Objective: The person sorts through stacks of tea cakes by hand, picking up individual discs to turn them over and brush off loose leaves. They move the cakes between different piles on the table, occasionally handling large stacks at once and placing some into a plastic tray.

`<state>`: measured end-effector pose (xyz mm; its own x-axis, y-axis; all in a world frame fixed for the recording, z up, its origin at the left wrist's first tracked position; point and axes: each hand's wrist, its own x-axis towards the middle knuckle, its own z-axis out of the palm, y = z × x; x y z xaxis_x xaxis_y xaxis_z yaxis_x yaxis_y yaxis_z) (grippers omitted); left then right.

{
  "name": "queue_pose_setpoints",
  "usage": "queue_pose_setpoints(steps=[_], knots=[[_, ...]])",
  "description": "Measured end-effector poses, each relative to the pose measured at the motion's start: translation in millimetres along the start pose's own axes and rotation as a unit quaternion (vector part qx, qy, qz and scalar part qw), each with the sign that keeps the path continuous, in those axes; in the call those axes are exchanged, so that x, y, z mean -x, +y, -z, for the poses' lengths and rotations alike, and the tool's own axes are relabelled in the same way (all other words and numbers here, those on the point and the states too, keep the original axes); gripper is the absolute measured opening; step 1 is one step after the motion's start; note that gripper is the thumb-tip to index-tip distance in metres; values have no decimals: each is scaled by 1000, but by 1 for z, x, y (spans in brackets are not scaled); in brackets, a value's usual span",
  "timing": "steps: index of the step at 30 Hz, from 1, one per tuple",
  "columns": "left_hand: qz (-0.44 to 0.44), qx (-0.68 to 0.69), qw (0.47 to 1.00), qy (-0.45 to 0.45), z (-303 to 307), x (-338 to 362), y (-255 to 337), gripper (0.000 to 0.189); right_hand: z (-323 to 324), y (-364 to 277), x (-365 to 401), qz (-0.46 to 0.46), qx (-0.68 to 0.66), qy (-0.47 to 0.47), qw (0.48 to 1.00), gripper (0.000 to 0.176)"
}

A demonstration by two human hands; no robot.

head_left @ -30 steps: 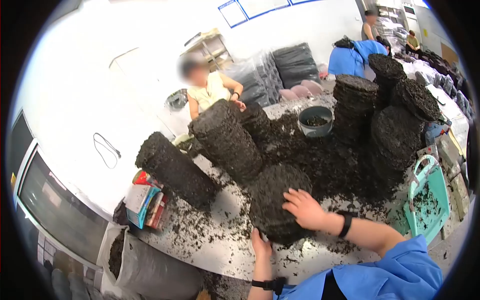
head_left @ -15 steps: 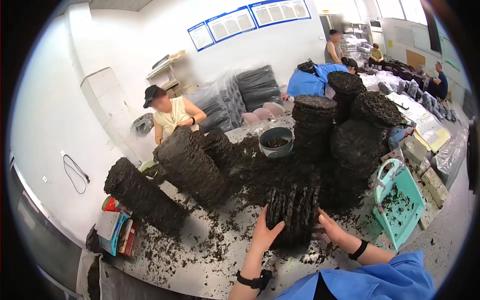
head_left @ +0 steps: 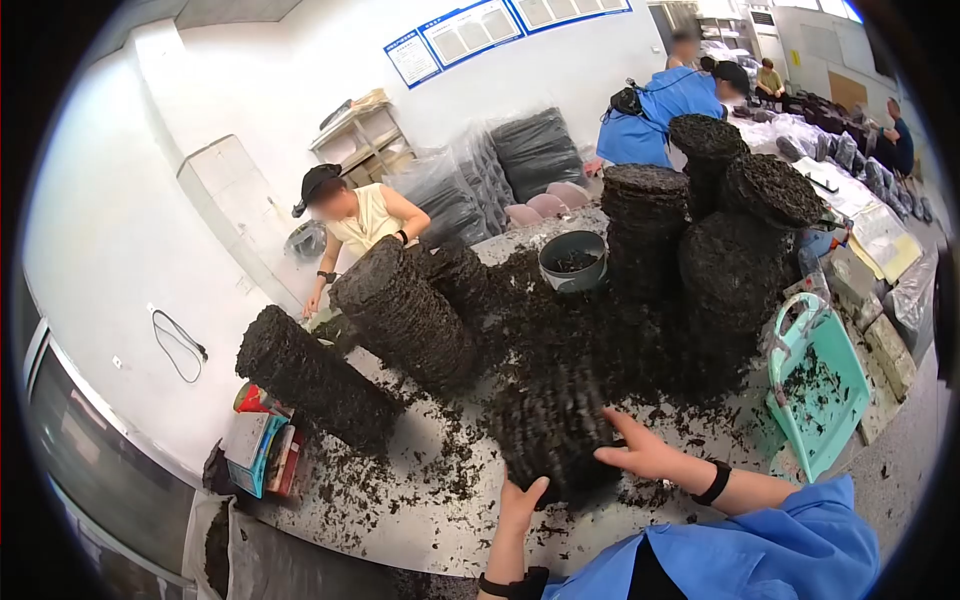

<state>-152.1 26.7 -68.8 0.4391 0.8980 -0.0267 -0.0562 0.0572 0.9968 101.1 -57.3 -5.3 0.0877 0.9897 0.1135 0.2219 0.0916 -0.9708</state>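
Between my two hands is a short stack of dark, layered sheets [head_left: 555,430], slightly blurred and tilted over the table. My left hand [head_left: 520,502] grips its lower left corner, thumb on the near side. My right hand [head_left: 645,448] presses against its right side, fingers partly spread along the edge. Behind the stack, dark crumbly material [head_left: 560,335] covers the tabletop. Tall dark stacks stand beyond it, one leaning [head_left: 405,315] at the left and one upright [head_left: 647,230] at the right.
A grey bucket [head_left: 573,262] stands behind the dark pile. At the right lies a green plastic scoop [head_left: 820,385] with dark bits. Boxes [head_left: 258,450] sit at the left table edge. A person [head_left: 365,215] works across the table; another in blue [head_left: 665,110] bends at the back.
The held stack has turned and tilted, with its lower end toward the left. My right hand has moved up along its side. The person across has reached an arm down, and the camera view has shifted.
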Motion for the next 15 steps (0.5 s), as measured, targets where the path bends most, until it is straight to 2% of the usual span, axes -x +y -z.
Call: queue_pose_setpoints(steps=[2,3,4,6,7,10,11,12,14,15], knots=[[-14,153,987,45,6,10,-7,61,-8,-24,-7,94,188,-43,977,83],[-56,206,975,69,10,18,-18,57,-13,-41,-12,130,226,-40,965,76],[-57,207,974,69,16,25,-29,57,-18,-50,-22,131,226,-41,964,76],[-13,376,919,118,23,34,-30,51,-29,-61,-46,230,248,-162,927,77],[-32,374,918,127,19,45,-23,53,-40,-61,-62,273,251,-189,910,74],[-89,415,894,143,28,58,-20,53,-71,-111,-68,265,297,-248,883,71],[-77,409,888,196,41,55,-39,54,-90,-99,-74,369,358,-221,829,73],[-78,415,885,198,46,59,-44,54,-103,-99,-76,369,361,-226,826,73],[-76,436,854,273,59,65,-48,53,-126,-99,-81,393,376,-271,794,77],[-86,434,851,284,65,69,-47,54,-134,-93,-86,424,344,-264,795,76]])
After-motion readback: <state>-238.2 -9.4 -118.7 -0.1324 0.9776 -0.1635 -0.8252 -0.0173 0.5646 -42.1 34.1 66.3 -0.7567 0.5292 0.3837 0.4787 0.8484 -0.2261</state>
